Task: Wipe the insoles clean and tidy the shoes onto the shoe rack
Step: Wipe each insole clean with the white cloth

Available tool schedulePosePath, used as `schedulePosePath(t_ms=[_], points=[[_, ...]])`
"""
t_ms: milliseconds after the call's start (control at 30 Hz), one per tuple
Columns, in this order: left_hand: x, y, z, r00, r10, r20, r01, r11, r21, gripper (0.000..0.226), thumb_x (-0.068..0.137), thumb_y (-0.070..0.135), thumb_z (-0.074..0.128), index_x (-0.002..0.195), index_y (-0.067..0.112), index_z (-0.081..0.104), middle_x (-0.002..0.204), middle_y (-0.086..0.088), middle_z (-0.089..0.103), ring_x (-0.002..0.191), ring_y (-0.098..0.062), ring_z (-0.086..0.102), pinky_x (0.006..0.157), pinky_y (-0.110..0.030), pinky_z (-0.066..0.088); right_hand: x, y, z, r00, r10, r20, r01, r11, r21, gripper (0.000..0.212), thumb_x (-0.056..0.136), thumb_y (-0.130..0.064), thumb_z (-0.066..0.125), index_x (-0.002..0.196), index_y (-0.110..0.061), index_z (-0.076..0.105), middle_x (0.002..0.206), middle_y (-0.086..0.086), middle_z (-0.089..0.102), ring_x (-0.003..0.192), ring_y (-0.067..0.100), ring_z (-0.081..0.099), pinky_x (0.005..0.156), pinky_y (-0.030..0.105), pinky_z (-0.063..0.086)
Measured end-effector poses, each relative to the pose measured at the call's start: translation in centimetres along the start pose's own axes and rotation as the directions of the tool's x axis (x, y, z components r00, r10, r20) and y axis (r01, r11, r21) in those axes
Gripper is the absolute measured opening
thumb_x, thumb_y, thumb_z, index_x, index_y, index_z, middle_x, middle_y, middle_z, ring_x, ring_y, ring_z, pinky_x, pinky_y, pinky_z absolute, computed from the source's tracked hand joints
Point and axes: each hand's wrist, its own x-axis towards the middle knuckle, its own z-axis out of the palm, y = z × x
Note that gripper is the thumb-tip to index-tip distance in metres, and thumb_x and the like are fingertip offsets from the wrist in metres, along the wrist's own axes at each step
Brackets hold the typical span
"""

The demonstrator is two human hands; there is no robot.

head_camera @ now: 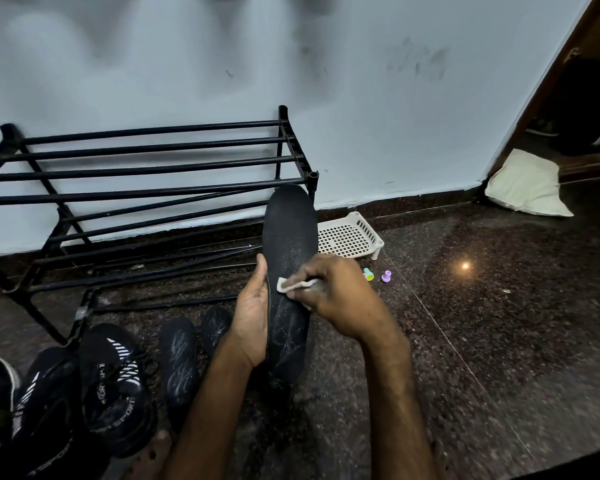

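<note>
My left hand (252,313) grips the left edge of a long black insole (289,237), held upright in mid-view. A small white wipe (293,284) is pressed onto the insole's middle by my right hand (336,292). Two more black insoles (179,362) lie on the floor left of my left arm. Black sport shoes with white stripes (115,379) stand at the lower left. The black metal shoe rack (146,174) stands against the wall at the left, with nothing on its bars.
A white perforated plastic tray (352,235) lies on the dark speckled floor behind the insole. Two small coloured plastic pieces (386,276) sit beside it. A pale cushion (527,183) rests in the right corner by a doorway.
</note>
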Motion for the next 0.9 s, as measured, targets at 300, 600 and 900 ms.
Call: schedulePosePath(t_ms=[300,600,900], points=[[0.1,-0.1,0.1,0.999,-0.029,0.014,0.029,1.0,0.012,0.067,0.097,0.059,0.033,0.11,0.007,0.075,0.111,-0.016,0.071,0.098,-0.026,0.071,0.08,-0.037,0.059,0.2,0.1,0.1,0.994,-0.019,-0.112,0.017,1.0,-0.021,0.013,0.081,-0.013,0.078,0.093,-0.017,0.077,0.093,-0.006,0.063,0.086,0.007,0.06,0.076,0.014,0.048],[0.3,-0.5,0.7,1.0,-0.009,0.008,0.009,1.0,0.019,0.062,0.097,0.053,0.037,0.107,0.005,0.074,0.104,-0.016,0.073,0.091,-0.025,0.072,0.075,-0.035,0.06,0.6,0.7,0.5,0.947,-0.072,-0.312,0.047,0.995,-0.088,0.016,0.08,-0.01,0.079,0.095,-0.016,0.077,0.093,-0.005,0.065,0.089,0.013,0.061,0.083,0.034,0.054],[0.0,-0.7,1.0,1.0,-0.018,-0.005,0.018,0.999,0.034,0.058,0.096,0.052,0.04,0.109,0.007,0.074,0.106,-0.015,0.072,0.093,-0.024,0.071,0.082,-0.034,0.059,0.6,1.4,0.3,0.916,-0.083,-0.392,0.027,0.989,-0.147,0.015,0.079,-0.015,0.079,0.093,-0.019,0.077,0.092,-0.008,0.066,0.079,-0.004,0.05,0.1,0.054,0.043]])
